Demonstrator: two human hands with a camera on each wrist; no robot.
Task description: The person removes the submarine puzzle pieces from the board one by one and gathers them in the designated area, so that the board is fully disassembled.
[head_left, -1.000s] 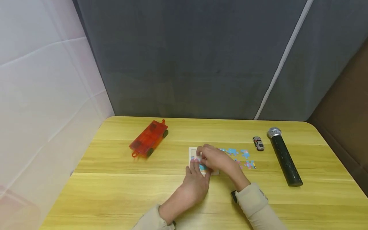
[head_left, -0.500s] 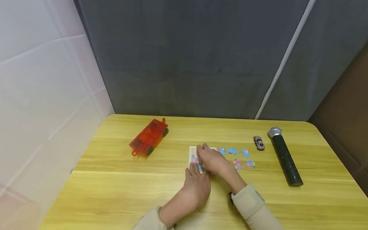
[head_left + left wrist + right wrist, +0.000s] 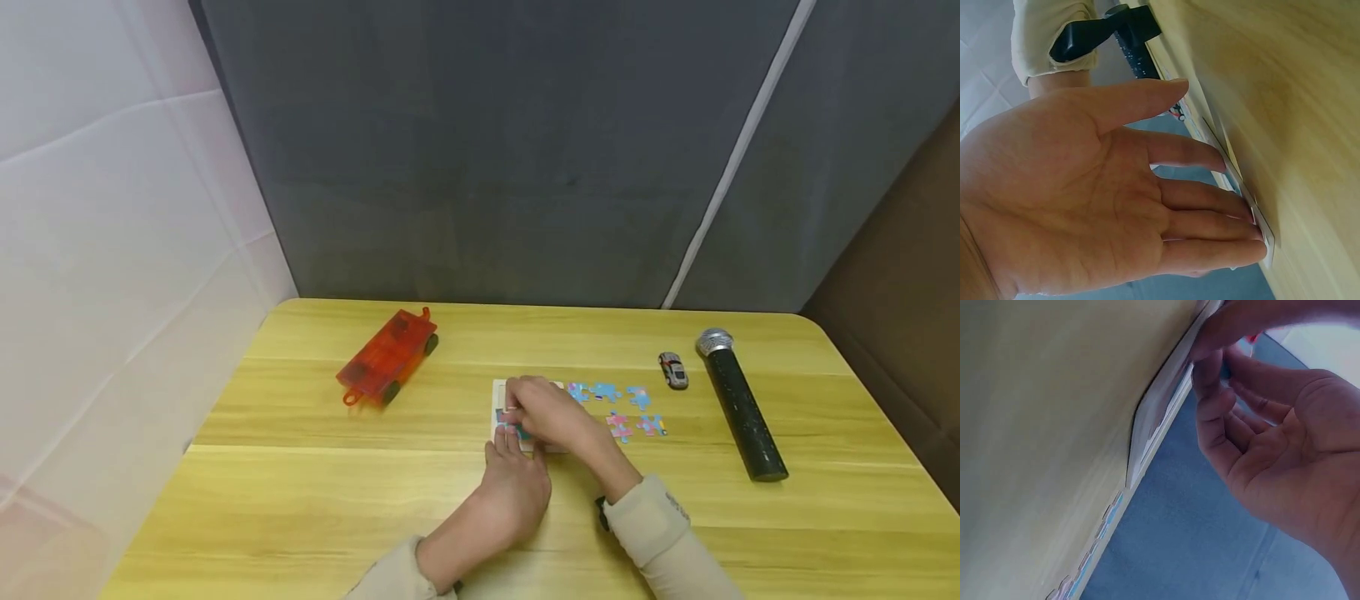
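In the head view my left hand [image 3: 516, 493] rests with straight fingers on the lower edge of a small puzzle tray [image 3: 496, 398] with a pale frame. The left wrist view shows those fingertips [image 3: 1255, 250] right at the tray's edge, with the palm facing the camera. My right hand [image 3: 553, 412] is bent over the tray from the right, pinching a teal puzzle piece [image 3: 501, 414] between thumb and fingers. In the right wrist view its curled fingers largely hide that piece. Both hands cover much of the picture inside the tray.
Several loose puzzle pieces [image 3: 605, 392] lie to the right of the tray. Beyond them are a small toy car [image 3: 673, 371] and a black microphone [image 3: 744, 408]. A red toy wagon [image 3: 388, 357] stands at the left on the wooden table [image 3: 300, 500].
My right hand has shifted slightly left over the tray, and the teal piece now shows at its fingertips where pink print showed before. My left hand stays nearly in place.
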